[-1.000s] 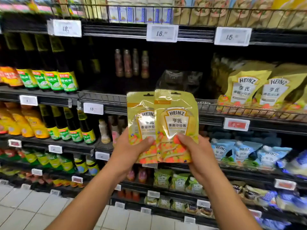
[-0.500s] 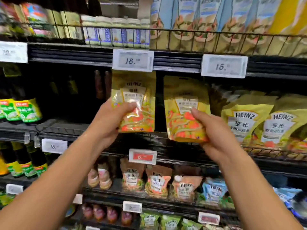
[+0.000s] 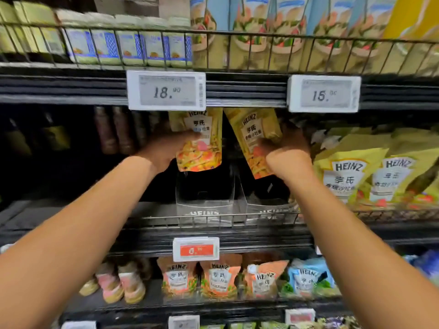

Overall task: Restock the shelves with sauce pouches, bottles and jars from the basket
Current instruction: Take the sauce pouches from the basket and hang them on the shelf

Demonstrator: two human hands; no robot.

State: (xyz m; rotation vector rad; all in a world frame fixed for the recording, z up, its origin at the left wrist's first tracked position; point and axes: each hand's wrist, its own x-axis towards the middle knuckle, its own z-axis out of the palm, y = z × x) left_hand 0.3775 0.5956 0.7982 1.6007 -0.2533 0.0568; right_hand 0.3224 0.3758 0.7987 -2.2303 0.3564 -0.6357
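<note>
Two yellow Heinz sauce pouches are held inside the middle shelf bay. My left hand (image 3: 164, 148) grips the left pouch (image 3: 202, 150), which hangs upright above a clear plastic holder (image 3: 204, 203). My right hand (image 3: 287, 150) grips the right pouch (image 3: 255, 138), tilted with its top leaning left, above a second clear holder (image 3: 268, 205). The pouch tops reach up behind the shelf edge with its price tags. The basket is out of view.
More yellow Heinz pouches (image 3: 351, 172) stand to the right on the same wire shelf (image 3: 213, 222). Dark bottles (image 3: 114, 131) stand at the back left. Orange and blue pouches (image 3: 221, 276) fill the shelf below. Price tags (image 3: 166, 90) hang on the shelf edge above.
Both hands have carried the pouches up and deeper into the shelf bay and further apart. The view has moved closer to the shelf and the right pouch now tilts.
</note>
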